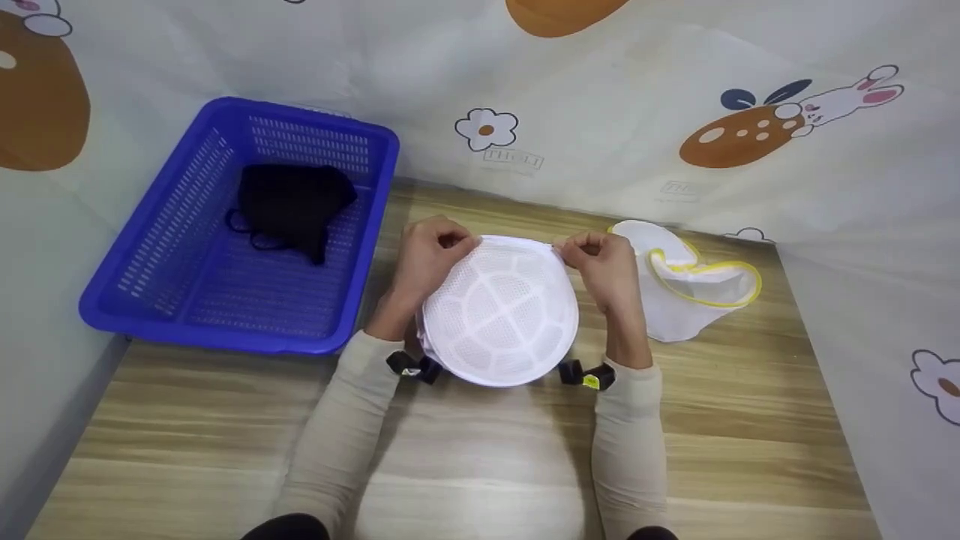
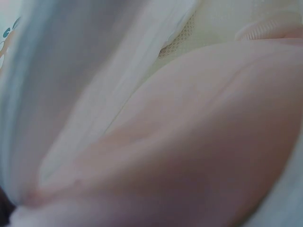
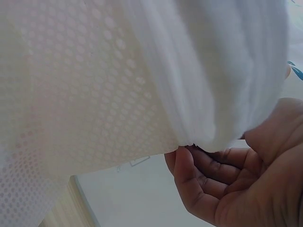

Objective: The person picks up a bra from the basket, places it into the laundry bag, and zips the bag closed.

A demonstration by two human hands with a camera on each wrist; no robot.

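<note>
A round white mesh laundry bag [image 1: 502,315] with a pattern of spokes and rings on its face is held up over the middle of the table. My left hand [image 1: 427,259] pinches its upper left edge between thumb and fingers. At the upper right edge, my right hand [image 1: 606,266] pinches the rim. In the right wrist view the right hand [image 3: 227,184] grips the bottom corner of the white fabric border, beside the honeycomb mesh [image 3: 94,94]. Blurred skin of the left hand [image 2: 189,137] fills most of the left wrist view, so its fingertips are hidden there.
To the left stands a blue plastic basket [image 1: 217,341] with a black cloth item [image 1: 292,206] with thin loops inside. A white mesh bag with yellow trim [image 1: 679,315] lies open on the right. The wood-grain table [image 1: 735,450] meets printed walls [image 1: 600,150] at the back.
</note>
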